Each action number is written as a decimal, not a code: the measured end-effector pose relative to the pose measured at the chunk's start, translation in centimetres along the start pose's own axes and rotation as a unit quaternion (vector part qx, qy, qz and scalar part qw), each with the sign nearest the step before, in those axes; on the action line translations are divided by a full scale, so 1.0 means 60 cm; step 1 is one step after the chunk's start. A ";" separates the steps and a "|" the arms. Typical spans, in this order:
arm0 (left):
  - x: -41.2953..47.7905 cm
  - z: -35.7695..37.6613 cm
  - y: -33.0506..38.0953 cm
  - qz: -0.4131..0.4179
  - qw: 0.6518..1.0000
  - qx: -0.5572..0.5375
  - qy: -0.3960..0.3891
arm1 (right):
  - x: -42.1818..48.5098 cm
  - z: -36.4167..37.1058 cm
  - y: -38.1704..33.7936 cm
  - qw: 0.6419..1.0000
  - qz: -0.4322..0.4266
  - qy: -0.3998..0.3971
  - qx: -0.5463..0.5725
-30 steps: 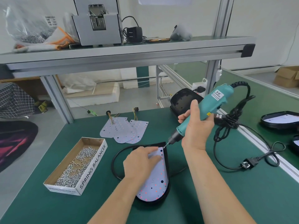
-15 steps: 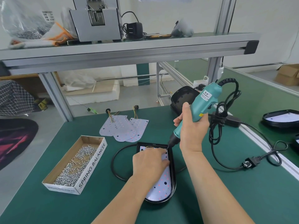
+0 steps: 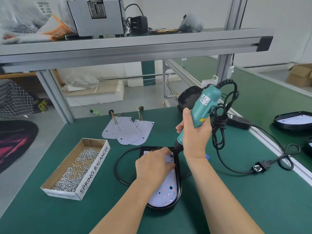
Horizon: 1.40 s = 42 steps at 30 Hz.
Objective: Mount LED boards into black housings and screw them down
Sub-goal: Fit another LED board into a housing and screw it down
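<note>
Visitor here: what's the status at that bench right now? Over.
Left hand rests on LED board, seated in black housing. Right hand grips teal screwdriver, nose down at its far corner. Nothing in the way.
</note>
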State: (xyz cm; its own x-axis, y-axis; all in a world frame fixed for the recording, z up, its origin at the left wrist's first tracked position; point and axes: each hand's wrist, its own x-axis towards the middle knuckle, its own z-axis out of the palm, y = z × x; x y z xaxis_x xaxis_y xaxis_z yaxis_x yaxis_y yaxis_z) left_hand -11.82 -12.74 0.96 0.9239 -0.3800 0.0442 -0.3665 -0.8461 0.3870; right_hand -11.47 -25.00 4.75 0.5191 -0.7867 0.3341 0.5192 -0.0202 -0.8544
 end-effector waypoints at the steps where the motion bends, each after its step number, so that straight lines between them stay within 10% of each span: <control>1: -0.001 0.000 0.001 -0.001 1.000 0.000 0.001 | -0.001 0.000 0.000 1.000 -0.002 -0.003 -0.005; 42: -0.005 0.001 0.008 0.028 0.998 0.052 0.015 | 0.006 -0.007 -0.039 1.000 0.006 -0.006 0.024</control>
State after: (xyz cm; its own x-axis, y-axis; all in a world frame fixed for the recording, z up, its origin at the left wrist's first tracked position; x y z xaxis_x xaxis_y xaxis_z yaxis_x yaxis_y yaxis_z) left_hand -12.27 -13.05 1.05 0.9036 -0.4183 0.0921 -0.4264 -0.8585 0.2848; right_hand -12.79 -25.51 6.71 0.5338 -0.7790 0.3288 0.5448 0.0195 -0.8384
